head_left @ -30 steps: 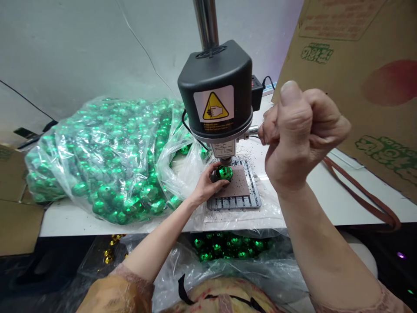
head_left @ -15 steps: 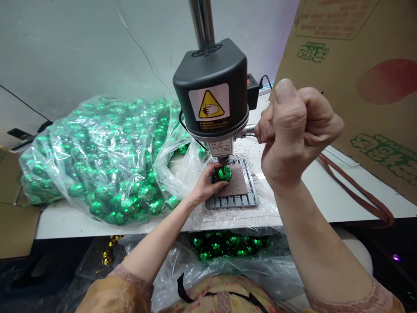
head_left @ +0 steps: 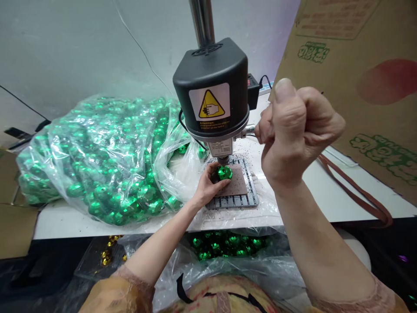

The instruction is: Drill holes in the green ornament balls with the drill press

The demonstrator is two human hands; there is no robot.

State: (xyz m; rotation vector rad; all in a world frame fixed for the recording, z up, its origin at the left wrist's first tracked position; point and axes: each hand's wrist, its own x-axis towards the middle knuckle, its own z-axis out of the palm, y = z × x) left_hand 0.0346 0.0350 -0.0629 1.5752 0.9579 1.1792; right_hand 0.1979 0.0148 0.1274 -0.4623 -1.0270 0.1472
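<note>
The green ball [head_left: 224,173], shiny and cut all over in mirror-like facets, sits between the thumb and curled fingers of the left hand [head_left: 208,184], directly below the spindle end [head_left: 223,160] of the drill press [head_left: 210,87]. Whether spindle and ball touch is hard to tell. The press stands upright, its black housing above and beyond the left fingers, with a yellow warning triangle [head_left: 210,104] facing front. Its silver lever [head_left: 249,129] juts sideways into the fingers of the right hand [head_left: 299,132], which hide its outer end.
</note>
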